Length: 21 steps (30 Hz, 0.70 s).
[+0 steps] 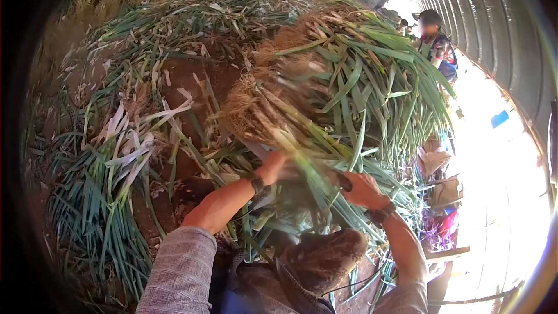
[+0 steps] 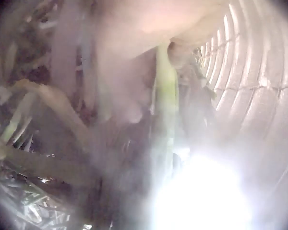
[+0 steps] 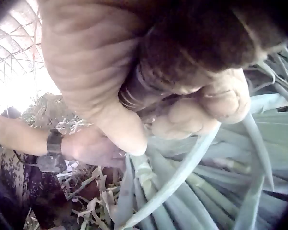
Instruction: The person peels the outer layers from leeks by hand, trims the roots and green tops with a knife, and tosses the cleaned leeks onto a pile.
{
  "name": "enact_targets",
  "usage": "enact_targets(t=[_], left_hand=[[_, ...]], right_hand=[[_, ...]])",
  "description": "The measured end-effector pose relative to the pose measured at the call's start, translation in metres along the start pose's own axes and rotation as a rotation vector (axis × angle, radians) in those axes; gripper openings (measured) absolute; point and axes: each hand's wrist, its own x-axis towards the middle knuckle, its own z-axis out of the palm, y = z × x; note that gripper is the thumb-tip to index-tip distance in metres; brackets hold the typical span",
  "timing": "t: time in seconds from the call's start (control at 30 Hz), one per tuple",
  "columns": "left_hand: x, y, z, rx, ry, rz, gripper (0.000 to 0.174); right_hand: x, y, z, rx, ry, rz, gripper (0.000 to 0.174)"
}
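Observation:
In the head view my left hand (image 1: 273,168) grips a leek (image 1: 311,171), whose green leaves are blurred by motion. The left wrist view shows its pale green stalk (image 2: 167,91) coming out from under the fingers. My right hand (image 1: 366,191) is beside the leaves, its fingers curled round a dark handle (image 1: 344,183). That ringed, rounded handle (image 3: 139,88) also shows in the right wrist view; the tool's working end is hidden. Below the right hand (image 3: 93,62) spread green leek leaves (image 3: 182,196), with the left hand (image 3: 93,146) behind.
A big heap of leeks (image 1: 372,81) with brown roots lies just ahead. More leeks (image 1: 99,192) are piled at the left, and loose leaves litter the soil (image 1: 197,84). Another person (image 1: 439,49) stands at the right under the curved wall (image 1: 494,23). My knee (image 1: 325,259) is close below the hands.

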Motion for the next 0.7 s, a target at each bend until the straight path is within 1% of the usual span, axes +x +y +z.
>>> enact_targets(t=[0.03, 0.07, 0.13, 0.17, 0.2, 0.27, 0.33, 0.4, 0.43, 0.5, 0.53, 0.6, 0.63, 0.67, 0.7], left_hand=[[-0.004, -0.005, 0.001, 0.071, -0.11, -0.071, 0.047], [-0.009, -0.01, 0.001, 0.071, -0.109, -0.077, 0.047], [-0.018, -0.019, 0.004, 0.112, -0.094, -0.164, 0.05], [-0.016, -0.026, -0.005, 0.123, -0.048, -0.152, 0.054], [-0.016, -0.028, -0.009, 0.124, -0.053, -0.164, 0.054], [-0.012, -0.027, -0.017, 0.242, 0.187, -0.129, 0.045], [-0.011, -0.018, -0.018, 0.225, 0.204, -0.108, 0.044], [-0.007, -0.008, -0.021, 0.414, 0.403, -0.101, 0.053], [-0.006, -0.005, -0.027, 0.421, 0.405, -0.105, 0.053], [-0.005, 0.003, -0.033, 0.126, 0.45, 0.142, 0.05], [-0.006, 0.007, -0.033, 0.133, 0.448, 0.14, 0.05], [-0.007, 0.016, -0.036, 0.133, 0.715, 0.162, 0.051], [-0.003, 0.023, -0.045, 0.077, 0.577, 0.089, 0.058], [-0.002, 0.023, -0.047, 0.087, 0.578, 0.091, 0.058], [-0.011, 0.031, -0.034, 0.053, 0.524, 0.145, 0.061]], right_hand=[[-0.006, 0.003, -0.004, 0.03, -0.004, 0.025, 0.031], [-0.01, 0.007, -0.003, 0.033, -0.007, 0.029, 0.031], [-0.02, 0.016, 0.005, -0.022, -0.072, 0.006, 0.033], [-0.025, 0.023, 0.014, -0.017, -0.115, -0.016, 0.035], [-0.029, 0.023, 0.017, -0.013, -0.118, -0.005, 0.035], [-0.034, 0.018, 0.024, -0.007, -0.041, 0.051, 0.036], [-0.036, 0.021, 0.029, 0.018, -0.021, 0.044, 0.036], [-0.034, 0.02, 0.031, 0.053, 0.008, 0.015, 0.036], [-0.034, 0.017, 0.031, 0.061, 0.01, 0.016, 0.036], [-0.032, 0.011, 0.03, 0.111, -0.043, 0.022, 0.035], [-0.031, 0.01, 0.034, 0.117, -0.039, 0.025, 0.035], [-0.026, 0.007, 0.043, 0.124, -0.004, 0.004, 0.028], [-0.023, 0.005, 0.045, 0.132, 0.001, 0.004, 0.028], [-0.019, 0.003, 0.046, 0.152, 0.013, -0.038, 0.028], [-0.015, 0.001, 0.048, 0.172, 0.028, -0.079, 0.028]])
